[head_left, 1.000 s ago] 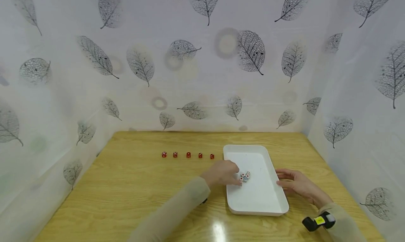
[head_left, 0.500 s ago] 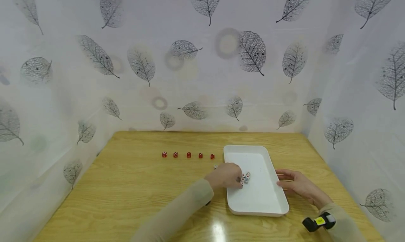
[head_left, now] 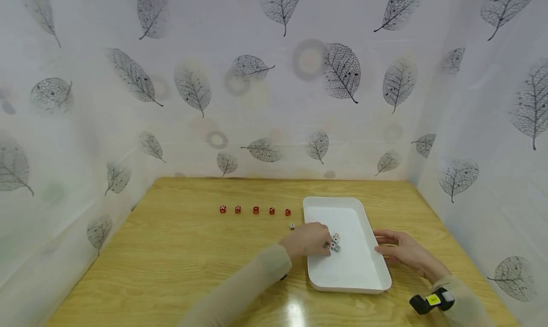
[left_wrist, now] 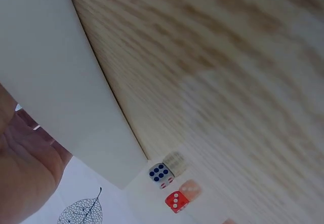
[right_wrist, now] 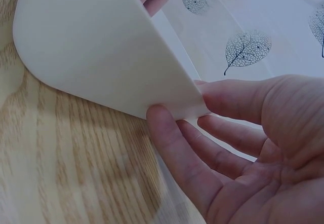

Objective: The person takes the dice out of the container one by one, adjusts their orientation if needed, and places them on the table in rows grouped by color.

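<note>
Inside the white tray [head_left: 347, 274], my left hand [head_left: 307, 239] has its fingers curled down at the near-left part of a small cluster of white dice [head_left: 336, 241]. A white die [head_left: 327, 245] shows between the thumb and forefinger, partly covered by them. My right hand [head_left: 402, 251] is at the tray's right side; in the right wrist view its thumb touches the rim and its fingertips rest against the outer wall. One white die [head_left: 292, 226] stands on the table left of the tray, in front of the rightmost of several red dice [head_left: 256, 210] in a row.
The wooden table [head_left: 171, 260] carries the tray on its right half. A pale leaf-printed curtain [head_left: 274, 103] encloses the back and both sides. A black wrist camera [head_left: 428, 302] is strapped over the right sleeve.
My left hand has shifted slightly to the right in the tray, and its fingers have closed in on the dice. The dice cluster has moved a little right. My right hand stays put.
</note>
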Available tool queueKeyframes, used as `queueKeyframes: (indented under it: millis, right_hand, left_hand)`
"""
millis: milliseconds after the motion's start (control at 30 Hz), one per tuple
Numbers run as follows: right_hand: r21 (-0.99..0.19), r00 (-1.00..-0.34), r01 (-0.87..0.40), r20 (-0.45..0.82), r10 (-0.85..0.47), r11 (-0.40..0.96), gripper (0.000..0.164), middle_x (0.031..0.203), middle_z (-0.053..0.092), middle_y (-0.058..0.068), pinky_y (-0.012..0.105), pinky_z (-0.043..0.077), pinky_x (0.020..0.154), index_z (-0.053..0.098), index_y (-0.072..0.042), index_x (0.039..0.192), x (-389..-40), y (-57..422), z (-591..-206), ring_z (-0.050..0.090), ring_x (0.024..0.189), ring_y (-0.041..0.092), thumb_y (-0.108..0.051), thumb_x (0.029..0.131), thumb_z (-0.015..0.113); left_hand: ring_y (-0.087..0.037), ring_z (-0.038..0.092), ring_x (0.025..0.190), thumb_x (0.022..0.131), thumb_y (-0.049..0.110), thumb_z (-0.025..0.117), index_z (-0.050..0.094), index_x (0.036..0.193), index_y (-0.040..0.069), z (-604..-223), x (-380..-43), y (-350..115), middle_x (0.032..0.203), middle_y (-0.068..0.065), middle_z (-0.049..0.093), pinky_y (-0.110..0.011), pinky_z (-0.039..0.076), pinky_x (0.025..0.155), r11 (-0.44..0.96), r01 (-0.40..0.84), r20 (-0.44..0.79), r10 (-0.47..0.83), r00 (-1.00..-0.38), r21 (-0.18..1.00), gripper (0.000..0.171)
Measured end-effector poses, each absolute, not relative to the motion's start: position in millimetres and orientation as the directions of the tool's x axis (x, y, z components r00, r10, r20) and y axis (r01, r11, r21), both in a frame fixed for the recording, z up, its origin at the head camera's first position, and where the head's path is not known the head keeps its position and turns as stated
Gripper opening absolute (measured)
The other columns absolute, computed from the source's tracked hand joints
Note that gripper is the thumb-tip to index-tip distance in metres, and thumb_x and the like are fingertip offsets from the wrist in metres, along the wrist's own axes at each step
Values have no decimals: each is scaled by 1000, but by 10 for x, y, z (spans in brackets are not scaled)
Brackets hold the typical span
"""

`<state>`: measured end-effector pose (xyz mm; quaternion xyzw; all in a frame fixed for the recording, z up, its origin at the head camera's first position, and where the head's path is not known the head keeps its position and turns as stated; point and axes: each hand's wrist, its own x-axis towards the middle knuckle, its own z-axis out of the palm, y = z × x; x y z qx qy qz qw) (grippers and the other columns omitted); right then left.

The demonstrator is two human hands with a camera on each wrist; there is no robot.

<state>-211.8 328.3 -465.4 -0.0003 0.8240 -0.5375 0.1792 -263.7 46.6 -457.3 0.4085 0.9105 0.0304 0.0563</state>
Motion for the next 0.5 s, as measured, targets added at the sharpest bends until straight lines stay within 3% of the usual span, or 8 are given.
queueKeyframes:
  millis: [233,500]
  right_hand:
    - [-888,-936,185,-290,-200,421,68,138,43,36,39,57,84,31,11,146,-2117,3291,-4668,62,107,24,-15,94,66]
    - [-895,-937,191,-289,-197,402,70,137,43,37,40,58,83,30,12,146,-2101,3279,-4654,63,106,25,-14,93,67]
  left_hand:
    - [1,57,87,86,36,75,77,102,28,-4599,-2647,465,101,15,68,-15,48,77,660,739,-60,750,-659,134,18]
    - [1,56,85,85,29,76,78,99,24,-4580,-2653,442,98,13,69,-13,46,77,647,738,-36,756,-653,192,15]
